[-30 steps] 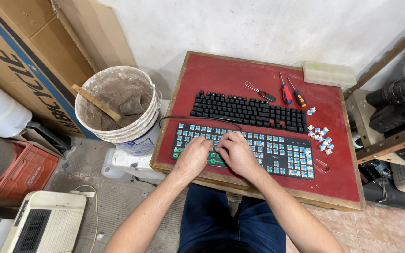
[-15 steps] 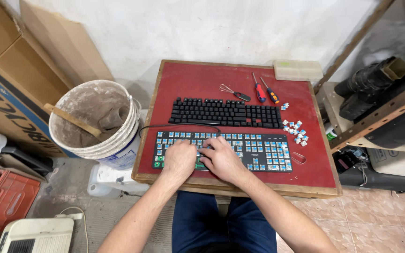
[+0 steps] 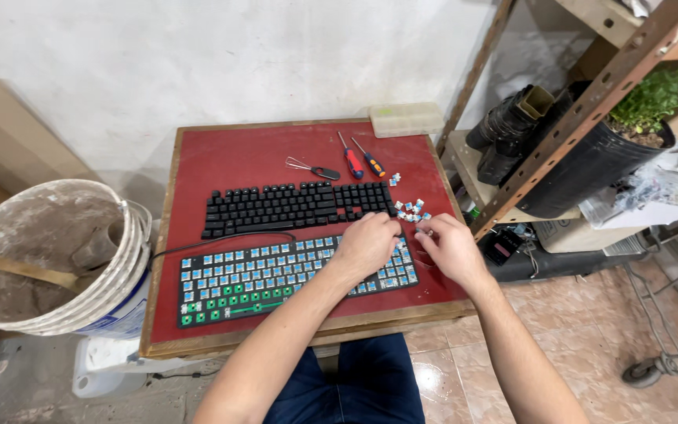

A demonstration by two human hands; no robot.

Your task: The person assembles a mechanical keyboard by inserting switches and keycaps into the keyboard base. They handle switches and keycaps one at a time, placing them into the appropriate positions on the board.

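Both forearms reach up from the lap onto the red table [image 3: 221, 161]; the left hand [image 3: 366, 245] lies palm-down, fingers curled, on the right end of the stripped keyboard [image 3: 276, 276] near the table's front edge; the right hand [image 3: 449, 247] sits just right of it, fingertips pinched near the loose switches [image 3: 411, 208], though whether it holds one cannot be told; the black keyboard [image 3: 292, 206] lies behind.

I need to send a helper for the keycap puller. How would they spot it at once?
On the red table, look behind the black keyboard, left of the two screwdrivers. The puller is a thin wire loop on a small black handle, the only wire tool there.
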